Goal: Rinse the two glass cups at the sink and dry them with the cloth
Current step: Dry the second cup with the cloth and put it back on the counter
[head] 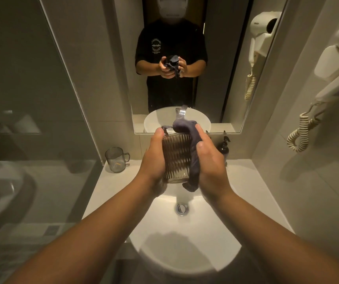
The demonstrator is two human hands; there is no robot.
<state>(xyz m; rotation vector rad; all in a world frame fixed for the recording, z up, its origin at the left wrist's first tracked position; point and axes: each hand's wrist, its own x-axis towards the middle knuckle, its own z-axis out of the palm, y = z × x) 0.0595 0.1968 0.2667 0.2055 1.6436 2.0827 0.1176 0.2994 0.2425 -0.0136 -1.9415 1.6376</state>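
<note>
A ribbed glass cup [176,158] is held upright above the white sink basin [185,253]. My left hand [154,158] grips its left side, thumb at the rim. My right hand [209,165] presses a dark grey cloth [193,152] against the cup's right side; the cloth drapes over the rim and hangs below the base. A second glass cup with a handle [116,159] stands on the counter at the left, near the wall. The tap is mostly hidden behind the cup and cloth.
A dark pump bottle [224,148] stands on the counter right of the tap. The drain [180,209] lies below my hands. A mirror [185,64] faces me. A wall hair dryer with a coiled cord [301,128] hangs at the right. A glass partition is on the left.
</note>
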